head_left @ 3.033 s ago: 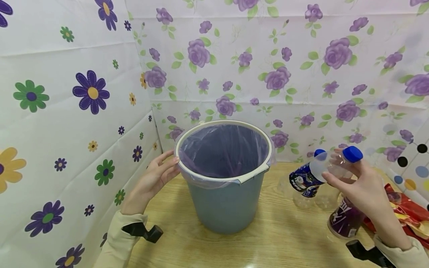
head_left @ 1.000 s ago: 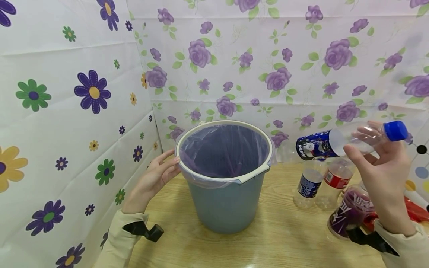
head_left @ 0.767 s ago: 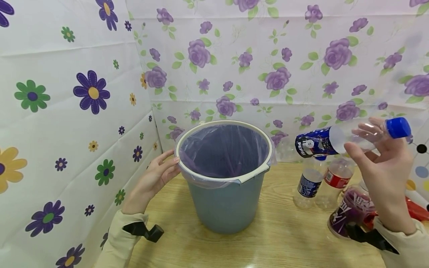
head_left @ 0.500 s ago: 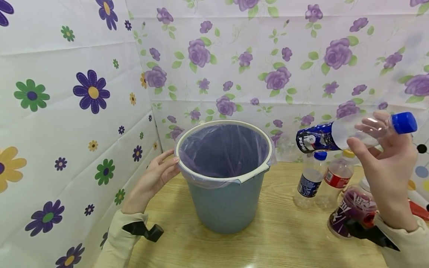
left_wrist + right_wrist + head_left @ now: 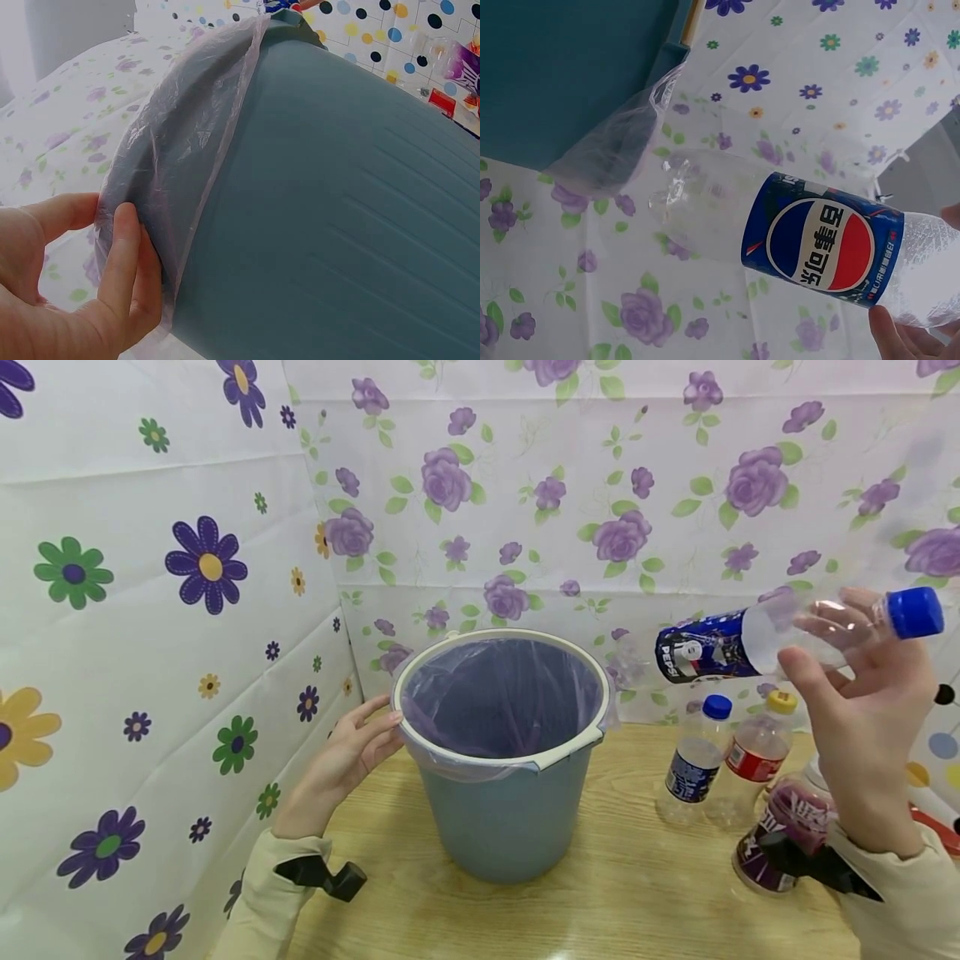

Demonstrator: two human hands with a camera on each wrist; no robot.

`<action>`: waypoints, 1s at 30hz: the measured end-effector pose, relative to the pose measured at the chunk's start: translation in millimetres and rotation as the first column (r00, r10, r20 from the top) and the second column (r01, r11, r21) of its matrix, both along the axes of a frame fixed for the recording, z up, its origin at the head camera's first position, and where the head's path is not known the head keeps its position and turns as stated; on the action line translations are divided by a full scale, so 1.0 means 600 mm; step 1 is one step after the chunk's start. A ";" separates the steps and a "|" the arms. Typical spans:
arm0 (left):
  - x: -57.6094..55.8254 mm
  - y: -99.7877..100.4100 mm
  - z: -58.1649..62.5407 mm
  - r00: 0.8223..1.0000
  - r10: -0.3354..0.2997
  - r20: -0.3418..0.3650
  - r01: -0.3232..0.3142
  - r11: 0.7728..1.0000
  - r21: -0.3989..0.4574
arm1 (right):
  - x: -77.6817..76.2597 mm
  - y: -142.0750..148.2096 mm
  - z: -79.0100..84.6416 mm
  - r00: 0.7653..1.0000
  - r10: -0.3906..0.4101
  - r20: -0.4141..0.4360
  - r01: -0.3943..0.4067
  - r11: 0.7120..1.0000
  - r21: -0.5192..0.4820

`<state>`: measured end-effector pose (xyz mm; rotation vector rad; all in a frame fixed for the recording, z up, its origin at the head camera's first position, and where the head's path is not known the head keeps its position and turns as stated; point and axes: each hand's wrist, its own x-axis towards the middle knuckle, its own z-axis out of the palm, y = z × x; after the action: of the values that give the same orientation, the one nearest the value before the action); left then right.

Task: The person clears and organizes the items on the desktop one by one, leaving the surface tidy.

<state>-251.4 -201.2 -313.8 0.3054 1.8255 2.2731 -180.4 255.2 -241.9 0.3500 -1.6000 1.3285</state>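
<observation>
A blue-grey bucket (image 5: 502, 827) with a cream rim and a thin clear liner bag (image 5: 187, 142) stands on the table. My left hand (image 5: 348, 760) holds its left rim, thumb and fingers pinching the liner-covered edge in the left wrist view. My right hand (image 5: 870, 710) grips an empty clear Pepsi bottle (image 5: 708, 647) near its blue-capped neck. That bottle is lifted, nearly level, its base pointing left toward the bucket; the right wrist view shows its blue label (image 5: 821, 240). Below stand a blue-capped bottle (image 5: 692, 768) and a yellow-capped, red-labelled bottle (image 5: 753, 760).
A wide purple-labelled bottle (image 5: 780, 839) stands partly hidden behind my right wrist. Part of a red packet (image 5: 933, 831) shows at the right edge. Flowered sheets (image 5: 525, 527) close off the back and left of the wooden table (image 5: 630, 893).
Three seconds ago the Pepsi bottle was lower, among the others. My right hand has raised it, tipping it flatter and moving it rightward and up. The left hand stays on the rim.
</observation>
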 end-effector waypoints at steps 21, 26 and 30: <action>-0.004 0.002 -0.001 1.000 -0.003 0.000 0.003 1.000 -0.001 | -0.032 -0.034 0.005 0.924 0.356 -0.139 -0.371 0.922 -0.107; -0.004 0.002 -0.002 1.000 -0.008 -0.013 0.008 1.000 0.002 | -0.044 -0.044 -0.003 0.905 0.420 -0.074 -0.424 0.904 -0.057; -0.003 0.001 -0.003 1.000 -0.006 -0.014 0.006 1.000 0.002 | -0.045 -0.054 -0.006 0.894 0.449 0.021 -0.448 0.894 -0.016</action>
<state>-253.3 -200.3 -315.4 0.3280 1.8260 2.2745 -207.6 222.8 -245.5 0.7350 -1.5866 1.6912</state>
